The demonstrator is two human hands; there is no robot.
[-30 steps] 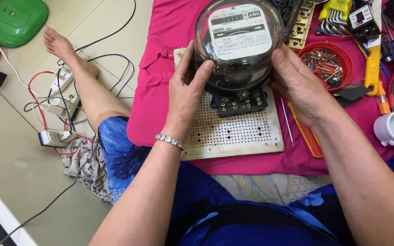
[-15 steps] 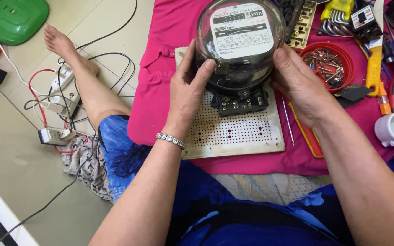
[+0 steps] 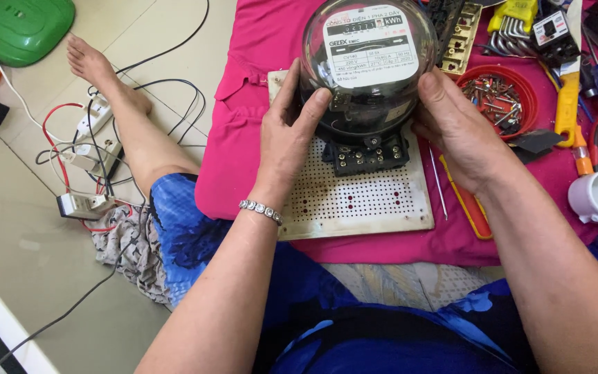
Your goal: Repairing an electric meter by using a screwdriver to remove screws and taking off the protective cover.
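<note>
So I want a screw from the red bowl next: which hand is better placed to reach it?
The right hand. It grips the meter's right side, just beside the red bowl; the left hand is on the far side, with the meter between it and the bowl.

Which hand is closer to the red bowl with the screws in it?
Right. The right hand grips the meter just beside the red bowl; the left hand is across the meter.

One head-worn camera looks steeply down from close above, facing forward over the person's lap toward the perforated board [image 3: 361, 201] on the floor.
</note>
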